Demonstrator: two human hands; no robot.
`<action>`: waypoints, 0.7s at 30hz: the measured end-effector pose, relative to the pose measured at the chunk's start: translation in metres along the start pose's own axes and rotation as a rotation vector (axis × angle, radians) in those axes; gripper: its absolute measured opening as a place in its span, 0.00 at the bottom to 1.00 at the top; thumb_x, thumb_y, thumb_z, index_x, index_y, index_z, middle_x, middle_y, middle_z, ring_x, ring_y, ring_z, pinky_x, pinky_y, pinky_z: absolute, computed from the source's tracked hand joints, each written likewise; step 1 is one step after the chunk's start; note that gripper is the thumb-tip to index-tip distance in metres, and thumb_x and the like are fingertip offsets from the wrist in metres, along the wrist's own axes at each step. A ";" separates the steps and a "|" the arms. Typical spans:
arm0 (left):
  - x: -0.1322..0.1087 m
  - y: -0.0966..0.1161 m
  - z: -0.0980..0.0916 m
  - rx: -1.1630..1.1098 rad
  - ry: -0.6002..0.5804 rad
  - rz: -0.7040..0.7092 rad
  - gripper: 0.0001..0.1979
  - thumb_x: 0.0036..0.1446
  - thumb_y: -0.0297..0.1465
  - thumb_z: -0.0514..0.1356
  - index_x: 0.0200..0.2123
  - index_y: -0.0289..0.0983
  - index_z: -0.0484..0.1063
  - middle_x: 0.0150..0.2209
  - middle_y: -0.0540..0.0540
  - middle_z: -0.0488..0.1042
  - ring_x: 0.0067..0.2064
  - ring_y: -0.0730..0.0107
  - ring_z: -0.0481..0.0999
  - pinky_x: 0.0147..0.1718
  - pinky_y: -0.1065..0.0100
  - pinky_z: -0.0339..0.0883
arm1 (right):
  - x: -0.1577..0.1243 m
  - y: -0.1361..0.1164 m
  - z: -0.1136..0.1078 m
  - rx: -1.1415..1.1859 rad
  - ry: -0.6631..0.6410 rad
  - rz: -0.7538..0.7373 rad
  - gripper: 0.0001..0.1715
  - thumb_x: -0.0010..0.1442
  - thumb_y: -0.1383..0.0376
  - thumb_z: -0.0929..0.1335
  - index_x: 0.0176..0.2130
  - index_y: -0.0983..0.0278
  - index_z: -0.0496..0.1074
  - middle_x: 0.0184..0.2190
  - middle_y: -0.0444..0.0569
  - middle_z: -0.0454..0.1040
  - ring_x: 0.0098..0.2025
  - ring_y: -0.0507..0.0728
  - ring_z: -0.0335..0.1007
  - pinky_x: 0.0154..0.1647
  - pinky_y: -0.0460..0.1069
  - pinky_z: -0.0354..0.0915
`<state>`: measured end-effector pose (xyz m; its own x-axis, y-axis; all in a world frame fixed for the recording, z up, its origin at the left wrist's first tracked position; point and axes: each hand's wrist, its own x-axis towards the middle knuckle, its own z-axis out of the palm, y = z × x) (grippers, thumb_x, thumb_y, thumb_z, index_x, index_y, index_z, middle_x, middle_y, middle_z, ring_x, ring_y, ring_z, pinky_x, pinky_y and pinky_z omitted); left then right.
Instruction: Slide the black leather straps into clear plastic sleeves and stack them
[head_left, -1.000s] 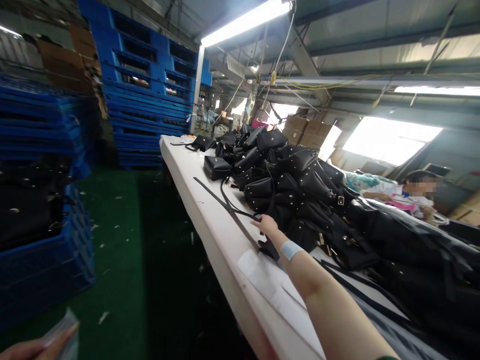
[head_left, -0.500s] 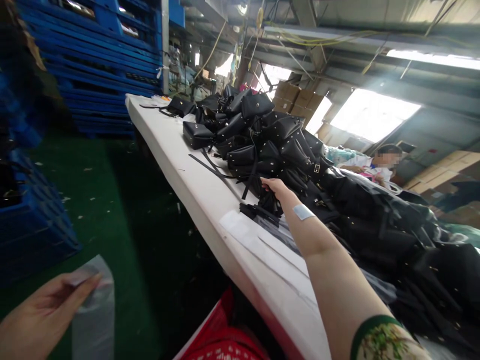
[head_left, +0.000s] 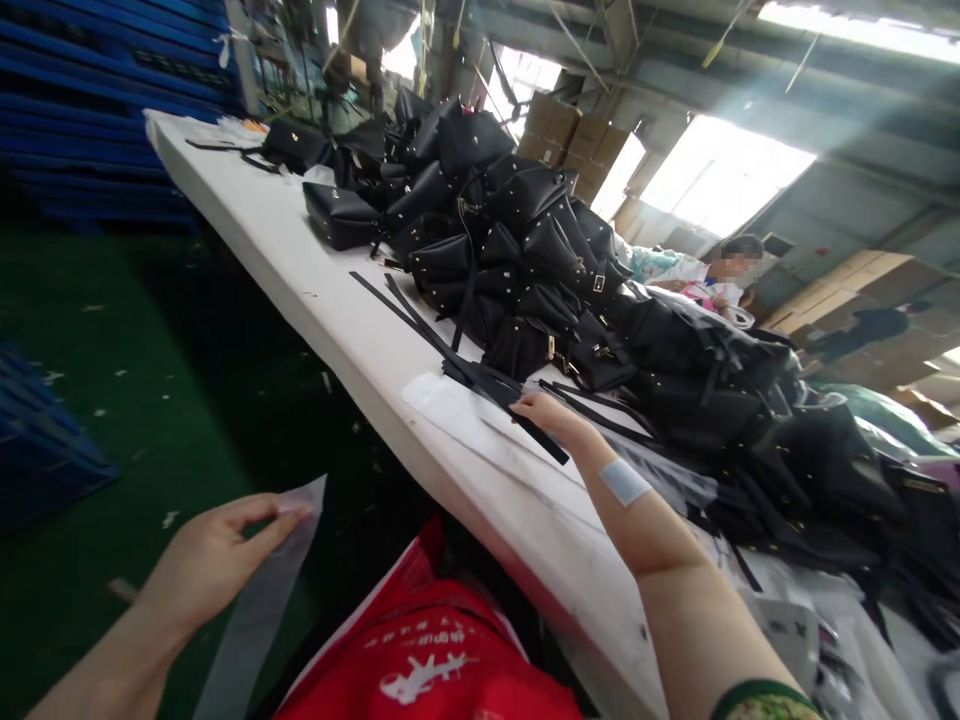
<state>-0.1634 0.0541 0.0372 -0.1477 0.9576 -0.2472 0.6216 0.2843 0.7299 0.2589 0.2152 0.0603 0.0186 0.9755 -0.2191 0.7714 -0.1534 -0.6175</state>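
Note:
My left hand (head_left: 225,555) pinches the upper end of a translucent plastic strip (head_left: 259,620), which hangs down over the green floor. On the white table my right hand (head_left: 541,412) is closed on black straps (head_left: 480,378) lying beside the heap. Black bags (head_left: 517,250) with small metal studs and buckles are piled behind that hand. A light patch (head_left: 624,481) is stuck on my right forearm. Under the straps lies a white sheet (head_left: 442,405).
Blue pallets (head_left: 112,120) are stacked at the upper left. The white table's edge (head_left: 300,330) runs diagonally. A person (head_left: 724,280) is beyond the pile, near cardboard boxes (head_left: 847,290). Clear plastic wrapping (head_left: 817,600) lies at lower right.
My view has shifted. My right hand has moved from the pile's edge to the straps, which now lie nearer the table's front. My left hand has moved right with the strip.

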 end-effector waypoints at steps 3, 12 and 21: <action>-0.002 0.013 0.016 -0.039 -0.032 0.047 0.17 0.43 0.52 0.61 0.28 0.47 0.80 0.28 0.55 0.82 0.30 0.60 0.79 0.27 0.69 0.68 | -0.038 0.004 0.015 0.168 -0.194 -0.020 0.18 0.61 0.53 0.67 0.33 0.65 0.77 0.27 0.50 0.81 0.20 0.49 0.62 0.20 0.44 0.54; -0.009 0.038 0.066 -0.186 -0.183 0.159 0.17 0.43 0.49 0.66 0.23 0.40 0.78 0.24 0.45 0.80 0.27 0.61 0.77 0.28 0.67 0.69 | -0.116 -0.004 0.110 0.893 -0.478 -0.069 0.21 0.45 0.64 0.77 0.40 0.64 0.75 0.30 0.45 0.80 0.30 0.52 0.74 0.29 0.44 0.65; -0.016 0.035 0.071 -0.319 -0.298 0.082 0.21 0.44 0.49 0.69 0.28 0.36 0.81 0.28 0.44 0.82 0.30 0.59 0.79 0.31 0.65 0.71 | -0.127 -0.024 0.123 1.022 -0.309 -0.143 0.14 0.48 0.65 0.75 0.37 0.63 0.72 0.29 0.44 0.79 0.28 0.52 0.74 0.32 0.45 0.67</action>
<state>-0.0851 0.0455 0.0216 0.1491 0.9359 -0.3192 0.3462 0.2530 0.9034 0.1595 0.0752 0.0098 -0.3014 0.9348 -0.1880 -0.1459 -0.2400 -0.9597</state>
